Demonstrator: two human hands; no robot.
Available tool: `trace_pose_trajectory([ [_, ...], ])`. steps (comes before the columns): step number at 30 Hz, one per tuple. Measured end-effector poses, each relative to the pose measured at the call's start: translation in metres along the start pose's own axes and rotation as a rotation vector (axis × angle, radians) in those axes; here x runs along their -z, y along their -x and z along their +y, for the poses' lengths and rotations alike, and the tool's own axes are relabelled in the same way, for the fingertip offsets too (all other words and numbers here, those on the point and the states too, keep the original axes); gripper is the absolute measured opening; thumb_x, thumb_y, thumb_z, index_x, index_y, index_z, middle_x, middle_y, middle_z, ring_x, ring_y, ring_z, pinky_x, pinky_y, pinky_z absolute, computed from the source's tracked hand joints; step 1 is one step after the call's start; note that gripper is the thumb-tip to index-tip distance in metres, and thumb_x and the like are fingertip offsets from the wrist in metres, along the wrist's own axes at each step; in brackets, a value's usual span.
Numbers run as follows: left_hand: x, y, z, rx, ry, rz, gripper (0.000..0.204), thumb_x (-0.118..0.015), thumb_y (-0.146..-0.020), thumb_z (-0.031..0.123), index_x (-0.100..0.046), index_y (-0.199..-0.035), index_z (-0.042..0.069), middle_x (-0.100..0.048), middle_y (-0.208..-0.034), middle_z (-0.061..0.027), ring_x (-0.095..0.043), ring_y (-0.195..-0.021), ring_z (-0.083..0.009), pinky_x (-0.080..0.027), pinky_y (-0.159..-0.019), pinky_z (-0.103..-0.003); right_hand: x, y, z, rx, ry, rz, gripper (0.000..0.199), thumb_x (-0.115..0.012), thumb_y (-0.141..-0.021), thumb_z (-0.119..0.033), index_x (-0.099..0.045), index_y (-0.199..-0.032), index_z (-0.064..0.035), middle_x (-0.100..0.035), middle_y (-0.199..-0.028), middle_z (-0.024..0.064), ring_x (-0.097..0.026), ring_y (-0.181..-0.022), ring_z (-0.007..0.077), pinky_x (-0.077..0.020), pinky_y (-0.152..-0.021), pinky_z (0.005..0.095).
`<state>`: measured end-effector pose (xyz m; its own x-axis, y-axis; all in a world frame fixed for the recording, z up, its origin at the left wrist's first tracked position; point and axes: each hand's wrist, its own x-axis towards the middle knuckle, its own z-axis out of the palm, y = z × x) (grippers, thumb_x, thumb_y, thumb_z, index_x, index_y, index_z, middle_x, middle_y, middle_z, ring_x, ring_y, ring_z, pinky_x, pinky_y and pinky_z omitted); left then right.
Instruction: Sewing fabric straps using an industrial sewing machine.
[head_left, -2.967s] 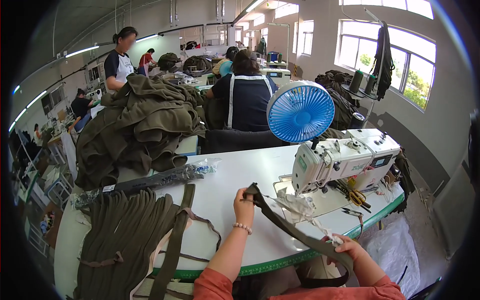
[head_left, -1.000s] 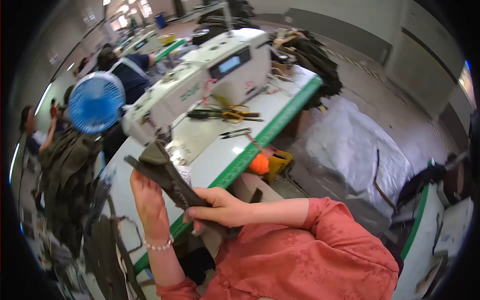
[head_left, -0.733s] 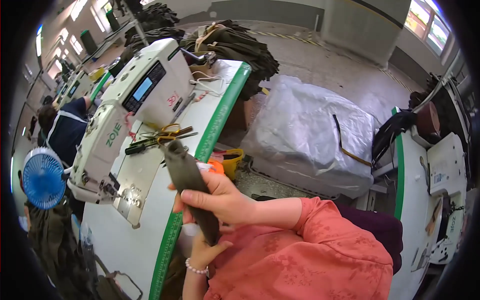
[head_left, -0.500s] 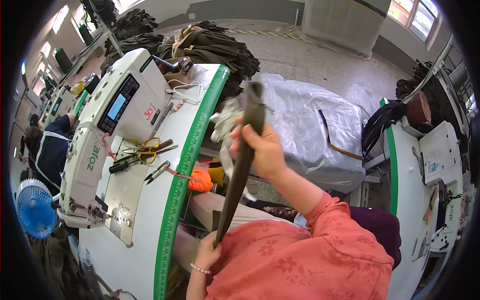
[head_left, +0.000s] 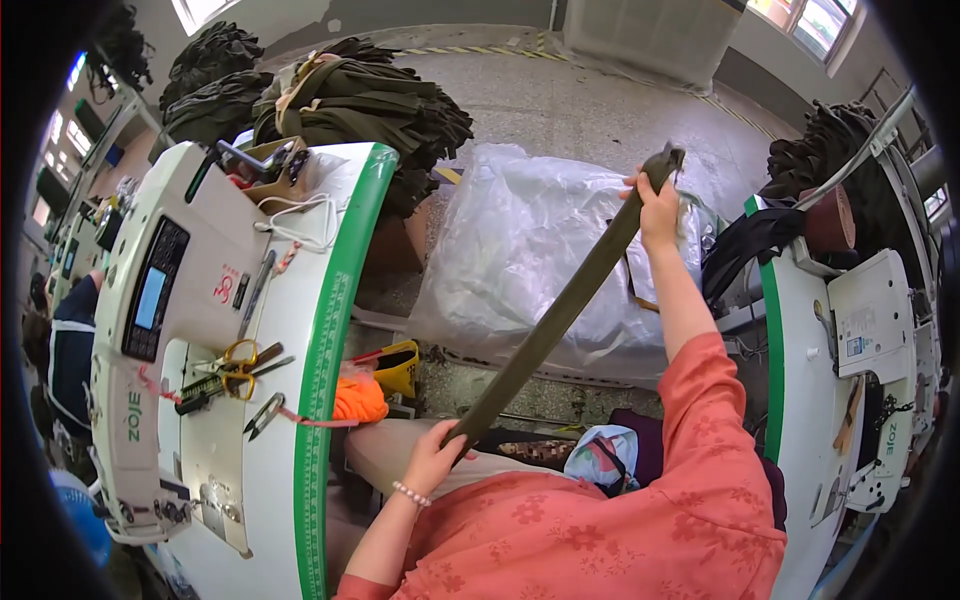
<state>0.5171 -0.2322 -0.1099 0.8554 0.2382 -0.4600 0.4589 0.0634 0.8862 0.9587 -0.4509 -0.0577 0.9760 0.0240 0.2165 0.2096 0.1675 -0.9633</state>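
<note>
A long olive-green fabric strip (head_left: pixel 560 310) stretches in a slant across my front, from low left to high right. My right hand (head_left: pixel 657 212) is closed around its far end, with a bunched tip sticking out above the fingers. Over my lap, my left hand (head_left: pixel 432 460), with a beaded bracelet at the wrist, grips the near end. Between the two hands the strip looks flat and fairly straight. Beneath and beyond it lies a large bundle under clear plastic sheeting (head_left: pixel 500 230).
To the left stands a white sewing machine (head_left: pixel 165 300) on a green-edged table (head_left: pixel 275 490), with yellow-handled scissors (head_left: pixel 238 370) and thread snips (head_left: pixel 264 415). Olive fabric strips (head_left: pixel 370 110) are heaped behind. A second machine (head_left: pixel 870 310) stands at right; orange cloth (head_left: pixel 358 398) hangs by the left table.
My right hand has swung outward to the far right, drawing the strip out long. The whitish bundle beside that hand no longer shows there. The view has turned slightly right.
</note>
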Motion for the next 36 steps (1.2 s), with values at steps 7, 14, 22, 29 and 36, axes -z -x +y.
trace_pose_trajectory([
  [7, -0.091, -0.12, 0.035, 0.136, 0.27, -0.321, 0.025, -0.048, -0.098, 0.01, -0.053, -0.12, 0.0, -0.066, -0.104, -0.0097, -0.066, -0.086, -0.0164, -0.052, -0.075, -0.027, 0.174, -0.06, 0.188, -0.08, 0.752, 0.28, 0.05, -0.052, -0.092, -0.047, -0.061, -0.106, -0.0001, -0.066, -0.102, 0.0199, -0.062, -0.096, 0.0344, -0.0465, -0.082, 0.0452],
  [14, -0.084, -0.15, 0.006, 0.313, 0.305, -0.213, 0.027, -0.047, -0.099, 0.013, -0.051, -0.123, 0.0, -0.065, -0.109, -0.0112, -0.065, -0.094, -0.0183, -0.051, -0.082, -0.029, 0.124, 0.059, 0.245, -0.062, 1.304, 0.144, 0.031, -0.064, -0.08, -0.012, -0.061, -0.11, -0.0055, -0.061, -0.1, 0.0173, -0.057, -0.097, 0.0352, -0.045, -0.088, 0.0429],
  [22, -0.101, -0.144, 0.082, 0.193, 0.593, -0.399, 0.032, -0.049, -0.099, 0.016, -0.049, -0.128, 0.002, -0.063, -0.117, -0.0137, -0.065, -0.098, -0.0212, -0.049, -0.088, -0.031, 0.089, 0.058, 0.241, 0.166, 0.981, -0.223, 0.013, -0.062, -0.076, -0.001, -0.069, -0.084, -0.0077, -0.062, -0.083, 0.0125, -0.059, -0.086, 0.0332, -0.0475, -0.079, 0.0424],
  [29, -0.081, -0.129, 0.047, 0.192, 0.681, -0.316, 0.03, -0.051, -0.098, 0.016, -0.051, -0.127, 0.006, -0.063, -0.115, -0.0145, -0.065, -0.097, -0.0238, -0.051, -0.088, -0.034, 0.064, 0.072, 0.21, 0.216, 0.977, -0.618, 0.025, -0.059, -0.075, 0.001, -0.07, -0.092, -0.0133, -0.061, -0.082, 0.0109, -0.059, -0.086, 0.0323, -0.047, -0.077, 0.0428],
  [36, -0.058, -0.136, 0.094, 0.057, 0.724, -0.21, 0.03, -0.053, -0.097, 0.019, -0.052, -0.125, 0.007, -0.063, -0.114, -0.014, -0.066, -0.095, -0.0242, -0.052, -0.086, -0.035, 0.067, 0.099, 0.202, 0.157, 1.106, -0.438, 0.03, -0.058, -0.075, 0.002, -0.069, -0.098, -0.0151, -0.06, -0.089, 0.0101, -0.058, -0.089, 0.0319, -0.0462, -0.079, 0.0434],
])
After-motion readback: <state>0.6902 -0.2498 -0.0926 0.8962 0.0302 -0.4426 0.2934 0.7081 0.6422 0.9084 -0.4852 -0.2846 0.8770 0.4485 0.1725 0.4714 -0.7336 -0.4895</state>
